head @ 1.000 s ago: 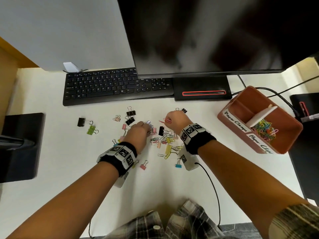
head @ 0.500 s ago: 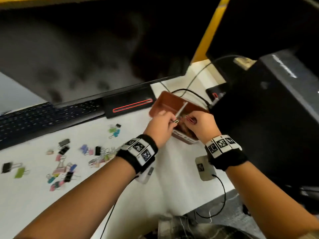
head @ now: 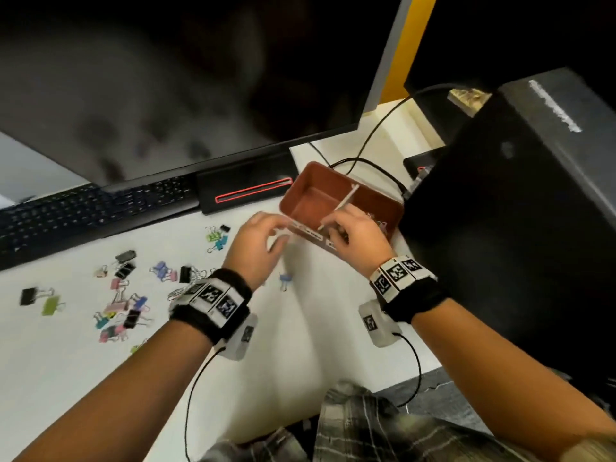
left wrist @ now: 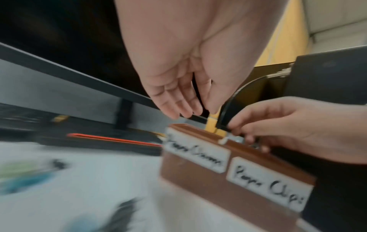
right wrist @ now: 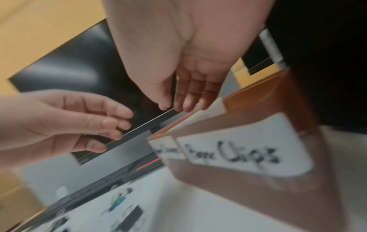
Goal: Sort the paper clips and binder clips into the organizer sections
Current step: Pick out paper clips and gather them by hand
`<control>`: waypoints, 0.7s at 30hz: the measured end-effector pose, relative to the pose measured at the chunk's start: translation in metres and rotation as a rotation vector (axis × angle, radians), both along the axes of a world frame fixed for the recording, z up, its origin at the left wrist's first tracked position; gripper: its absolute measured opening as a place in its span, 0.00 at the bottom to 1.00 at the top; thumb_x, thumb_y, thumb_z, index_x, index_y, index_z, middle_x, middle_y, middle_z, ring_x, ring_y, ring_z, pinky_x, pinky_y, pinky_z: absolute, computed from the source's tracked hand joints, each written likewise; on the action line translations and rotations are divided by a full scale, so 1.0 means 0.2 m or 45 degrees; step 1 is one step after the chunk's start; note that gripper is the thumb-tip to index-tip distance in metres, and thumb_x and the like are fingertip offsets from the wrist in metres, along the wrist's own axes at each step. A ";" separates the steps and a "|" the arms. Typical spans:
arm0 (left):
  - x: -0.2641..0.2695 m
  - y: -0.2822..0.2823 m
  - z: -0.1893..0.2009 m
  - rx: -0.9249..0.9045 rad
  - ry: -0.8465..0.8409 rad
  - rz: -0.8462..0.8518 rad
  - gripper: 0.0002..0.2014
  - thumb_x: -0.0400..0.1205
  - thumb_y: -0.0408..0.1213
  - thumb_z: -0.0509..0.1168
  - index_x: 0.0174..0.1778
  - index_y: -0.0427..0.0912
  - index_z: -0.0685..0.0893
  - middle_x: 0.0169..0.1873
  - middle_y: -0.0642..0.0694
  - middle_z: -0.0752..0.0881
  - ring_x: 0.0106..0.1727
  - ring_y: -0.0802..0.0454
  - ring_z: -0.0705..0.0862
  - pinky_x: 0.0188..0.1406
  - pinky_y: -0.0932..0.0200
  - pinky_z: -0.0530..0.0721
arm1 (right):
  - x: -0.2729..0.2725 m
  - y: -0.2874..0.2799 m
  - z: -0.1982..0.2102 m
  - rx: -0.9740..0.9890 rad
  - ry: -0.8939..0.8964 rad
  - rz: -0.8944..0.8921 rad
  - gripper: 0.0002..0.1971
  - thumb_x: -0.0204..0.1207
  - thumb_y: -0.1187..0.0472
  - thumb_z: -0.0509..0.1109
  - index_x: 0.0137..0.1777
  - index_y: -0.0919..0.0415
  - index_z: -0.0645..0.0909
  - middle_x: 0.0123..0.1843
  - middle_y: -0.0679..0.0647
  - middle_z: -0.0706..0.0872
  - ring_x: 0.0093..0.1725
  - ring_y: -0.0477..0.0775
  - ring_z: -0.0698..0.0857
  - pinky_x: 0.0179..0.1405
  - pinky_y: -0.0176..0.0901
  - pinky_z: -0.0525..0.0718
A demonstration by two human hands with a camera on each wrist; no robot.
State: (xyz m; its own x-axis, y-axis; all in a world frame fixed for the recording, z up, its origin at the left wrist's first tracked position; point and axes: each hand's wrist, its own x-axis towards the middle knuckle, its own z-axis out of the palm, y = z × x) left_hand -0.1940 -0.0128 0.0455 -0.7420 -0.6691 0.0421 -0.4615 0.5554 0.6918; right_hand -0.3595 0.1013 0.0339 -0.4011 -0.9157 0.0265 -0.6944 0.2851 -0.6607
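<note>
Brown plastic, the two-section organizer box (head: 333,181) stands on the white surface (head: 300,328) right in front of both hands, its front bearing two white handwritten labels (left wrist: 268,180). The left hand (head: 258,248) hovers just short of the box's left section, fingers loosely spread and holding nothing; half a second ago it was bunched at the white divider (head: 346,200) beside the other hand, so it has drawn back toward the person. The right hand (head: 356,235) is over the box's right section, at its front rim, fingers pointing down; a small metallic piece shows by its fingertips in the left wrist view, but blur leaves it unclear whether the hand grips anything. It has hardly shifted since then. Coloured paper clips (head: 380,225) peek out beyond its knuckles inside that section. Scattered mixed-colour binder clips (head: 123,305) lie on the surface to the left of the left hand, one blue binder clip (head: 285,280) just under its wrist.
</note>
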 end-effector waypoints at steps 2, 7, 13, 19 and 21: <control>0.24 -0.09 -0.06 -0.013 -0.100 0.170 0.11 0.77 0.27 0.64 0.52 0.44 0.82 0.47 0.49 0.80 0.41 0.59 0.78 0.41 0.78 0.71 | 0.12 -0.06 -0.02 -0.013 -0.032 0.177 0.10 0.75 0.66 0.66 0.54 0.57 0.83 0.49 0.55 0.83 0.45 0.55 0.83 0.51 0.48 0.83; 0.77 -0.27 -0.23 0.079 -0.395 0.504 0.13 0.76 0.25 0.64 0.54 0.40 0.78 0.50 0.38 0.80 0.43 0.47 0.79 0.46 0.57 0.78 | 0.43 -0.23 -0.09 0.273 -0.070 0.474 0.16 0.75 0.64 0.67 0.63 0.54 0.78 0.54 0.54 0.82 0.47 0.48 0.79 0.55 0.48 0.81; 0.99 -0.32 -0.38 0.223 -0.564 0.371 0.22 0.74 0.28 0.69 0.64 0.39 0.77 0.58 0.38 0.77 0.55 0.41 0.80 0.56 0.54 0.78 | 0.74 -0.41 -0.22 0.472 -0.072 0.538 0.22 0.74 0.61 0.68 0.69 0.51 0.73 0.60 0.56 0.80 0.61 0.57 0.80 0.61 0.51 0.79; 0.98 -0.36 -0.43 0.255 -0.532 0.249 0.22 0.70 0.36 0.75 0.61 0.45 0.81 0.59 0.44 0.78 0.60 0.45 0.77 0.64 0.54 0.75 | 0.94 -0.59 -0.31 0.552 0.103 0.560 0.22 0.72 0.56 0.71 0.67 0.48 0.75 0.64 0.55 0.78 0.65 0.59 0.75 0.64 0.55 0.75; 0.99 -0.37 -0.46 0.252 -0.507 0.206 0.18 0.70 0.36 0.75 0.56 0.45 0.83 0.57 0.46 0.78 0.59 0.46 0.78 0.62 0.56 0.75 | 0.97 -0.61 -0.34 0.588 0.132 0.529 0.18 0.70 0.53 0.73 0.61 0.47 0.79 0.65 0.54 0.76 0.65 0.59 0.74 0.63 0.54 0.75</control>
